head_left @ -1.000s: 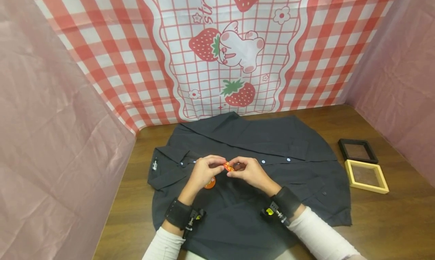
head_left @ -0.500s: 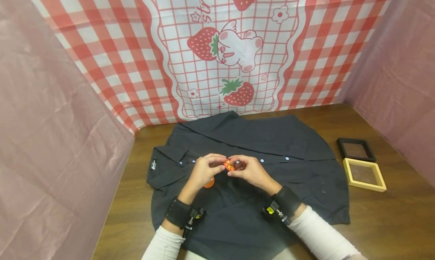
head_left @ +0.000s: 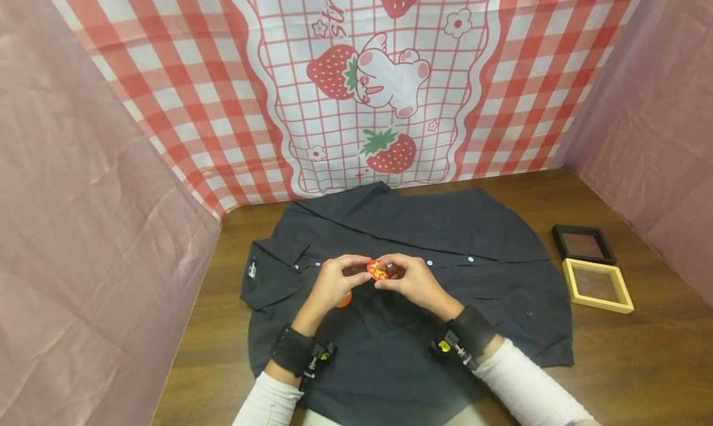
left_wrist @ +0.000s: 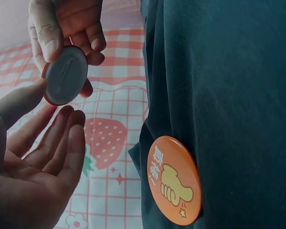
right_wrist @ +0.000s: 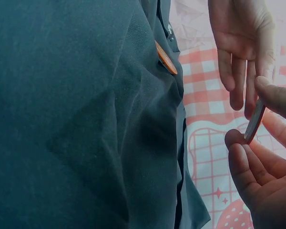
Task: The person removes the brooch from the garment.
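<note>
A round red-and-yellow pin badge [head_left: 377,270] is held up over the dark shirt by both hands. My left hand [head_left: 336,280] pinches its left edge between thumb and fingers, and my right hand [head_left: 411,278] pinches the right edge. Its grey back [left_wrist: 65,76], with a pin across it, shows in the left wrist view. From the right wrist the badge [right_wrist: 255,122] appears edge-on. A second badge [left_wrist: 175,180], orange with a yellow thumbs-up, is on the shirt front beneath my left hand, partly covered by that hand in the head view.
The dark button shirt [head_left: 384,358] lies spread over the wooden table [head_left: 640,364], collar to the left. A black frame [head_left: 561,245] and a pale yellow frame [head_left: 600,303] lie at the right. A strawberry-print cloth [head_left: 267,104] hangs behind, with pink cloth at both sides.
The badge between my hands has tilted, so more of its printed face shows in the head view. Both hands stay nearly in place. The orange badge has not moved on the shirt.
</note>
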The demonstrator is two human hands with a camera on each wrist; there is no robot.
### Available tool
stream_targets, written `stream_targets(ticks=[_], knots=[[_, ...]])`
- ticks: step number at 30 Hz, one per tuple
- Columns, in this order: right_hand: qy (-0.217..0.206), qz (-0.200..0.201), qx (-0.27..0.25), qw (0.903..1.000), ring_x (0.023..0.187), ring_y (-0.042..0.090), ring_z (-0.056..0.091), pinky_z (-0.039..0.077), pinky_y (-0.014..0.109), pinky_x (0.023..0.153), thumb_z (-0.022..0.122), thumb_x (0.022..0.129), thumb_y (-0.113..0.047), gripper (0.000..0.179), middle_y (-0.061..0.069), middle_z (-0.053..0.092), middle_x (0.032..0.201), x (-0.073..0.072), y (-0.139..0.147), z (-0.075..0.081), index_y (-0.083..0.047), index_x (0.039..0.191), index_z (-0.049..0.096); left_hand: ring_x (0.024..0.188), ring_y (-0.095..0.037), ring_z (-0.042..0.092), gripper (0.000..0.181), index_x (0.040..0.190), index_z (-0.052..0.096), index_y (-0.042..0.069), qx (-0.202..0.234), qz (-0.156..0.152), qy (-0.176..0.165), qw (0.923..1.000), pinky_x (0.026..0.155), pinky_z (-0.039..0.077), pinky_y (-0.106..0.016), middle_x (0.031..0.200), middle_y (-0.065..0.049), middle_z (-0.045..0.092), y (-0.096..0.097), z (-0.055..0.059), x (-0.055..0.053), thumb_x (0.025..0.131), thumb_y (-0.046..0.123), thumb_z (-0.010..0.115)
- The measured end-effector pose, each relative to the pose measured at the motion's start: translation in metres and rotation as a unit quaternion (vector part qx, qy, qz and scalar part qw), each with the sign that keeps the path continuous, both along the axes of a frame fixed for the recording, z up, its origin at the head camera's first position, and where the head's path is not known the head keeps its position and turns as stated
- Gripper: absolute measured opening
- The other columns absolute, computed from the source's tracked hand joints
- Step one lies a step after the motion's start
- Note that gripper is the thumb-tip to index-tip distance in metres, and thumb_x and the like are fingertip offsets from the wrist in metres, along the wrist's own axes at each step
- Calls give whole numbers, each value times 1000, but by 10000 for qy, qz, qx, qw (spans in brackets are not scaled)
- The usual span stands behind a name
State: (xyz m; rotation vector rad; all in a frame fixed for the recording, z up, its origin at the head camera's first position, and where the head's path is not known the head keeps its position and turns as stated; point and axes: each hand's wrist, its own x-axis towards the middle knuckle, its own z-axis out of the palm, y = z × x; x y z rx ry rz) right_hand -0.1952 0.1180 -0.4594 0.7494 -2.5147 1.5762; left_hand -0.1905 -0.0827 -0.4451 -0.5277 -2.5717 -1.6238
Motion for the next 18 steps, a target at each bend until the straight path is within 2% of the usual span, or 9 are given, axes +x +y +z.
stream_targets(ticks=[3,8,13,18], knots=[[64,-30,101,9999,68,7,60,52,20,61,85,74,-18,37,9,72,91,1,1,0,-7,107,71,96,-34,71,34,113,71,1,-218,45,-26,9997,83,58,-41,110,-17,73,-1,0,1,82,11,77],[253,-7,181,9995,69,7,59,51,20,62,85,74,-17,37,8,71,97,2,1,2,-7,107,72,96,-31,71,33,115,71,2,-395,-54,-183,9990,83,58,-38,112,-16,72,-1,2,2,85,15,75],[407,-38,206,9990,71,8,59,52,21,64,85,73,-16,34,7,71,99,3,2,3,-7,103,73,99,-32,70,33,114,72,1,-489,-185,-23,9986,86,57,-41,113,-16,72,-2,2,2,84,16,76],[330,-107,253,9991,75,10,64,54,21,67,85,73,-16,29,10,72,102,4,2,4,-6,98,74,101,-29,70,34,114,72,2,-685,-207,70,9974,87,57,-41,113,-15,72,-2,2,3,84,18,77]])
